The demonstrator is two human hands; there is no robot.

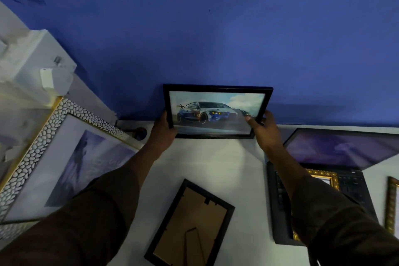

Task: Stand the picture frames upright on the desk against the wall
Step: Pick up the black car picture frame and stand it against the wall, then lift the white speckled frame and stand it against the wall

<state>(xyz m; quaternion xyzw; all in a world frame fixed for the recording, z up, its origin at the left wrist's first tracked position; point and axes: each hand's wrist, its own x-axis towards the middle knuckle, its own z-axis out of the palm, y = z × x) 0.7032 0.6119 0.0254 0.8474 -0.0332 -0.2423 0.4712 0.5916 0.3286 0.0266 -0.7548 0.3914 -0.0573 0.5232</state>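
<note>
Blue wall (216,28) behind car frame (216,112); hands (164,129) hide its lower corners.

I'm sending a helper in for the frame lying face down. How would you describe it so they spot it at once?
Start at the blue wall and come down the white desk, past the car picture held between the left hand and right hand. Nearer the desk's front edge lies the black frame. Unlike its neighbours, it shows a brown backing board with a stand.

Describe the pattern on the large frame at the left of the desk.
White pebble-like mosaic with gold edging on the large frame, seen in the head view.
</note>
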